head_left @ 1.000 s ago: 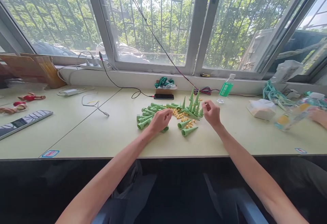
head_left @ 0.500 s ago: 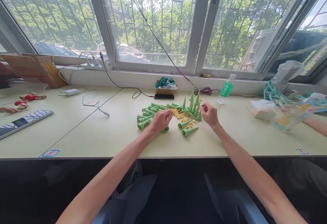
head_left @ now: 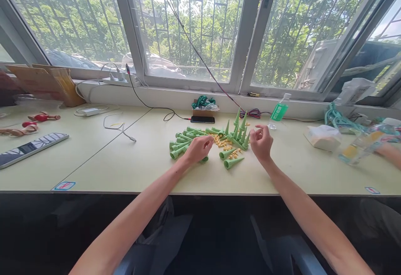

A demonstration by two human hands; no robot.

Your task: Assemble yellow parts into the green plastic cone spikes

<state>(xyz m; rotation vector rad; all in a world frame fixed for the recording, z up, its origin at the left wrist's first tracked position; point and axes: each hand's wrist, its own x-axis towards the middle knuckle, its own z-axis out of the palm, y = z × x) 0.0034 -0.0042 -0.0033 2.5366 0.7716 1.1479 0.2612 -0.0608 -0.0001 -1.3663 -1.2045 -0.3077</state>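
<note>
Green cones (head_left: 183,140) lie heaped mid-table (head_left: 125,164), with yellow bits (head_left: 223,143) at their 3 o'clock and upright cones (head_left: 239,130) beyond. The left hand (head_left: 198,148) rests on the heap's near edge, fingers curled together, possibly pinching a bit; I cannot tell. The right hand (head_left: 262,143) hovers at the upright cones' 4 o'clock, fingers loosely spread. At 12 o'clock a small box (head_left: 203,112) holds green bags (head_left: 203,100); a bottle (head_left: 278,111) stands at 2.

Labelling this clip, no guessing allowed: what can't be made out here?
Head view only.
- Left hand: what its fingers hold, hidden behind the hand itself.
- Right hand: whether the curled fingers pinch anything, too small.
- Yellow pieces: shape too small.
- Co-worker's arm: cut off by the right edge.
</note>
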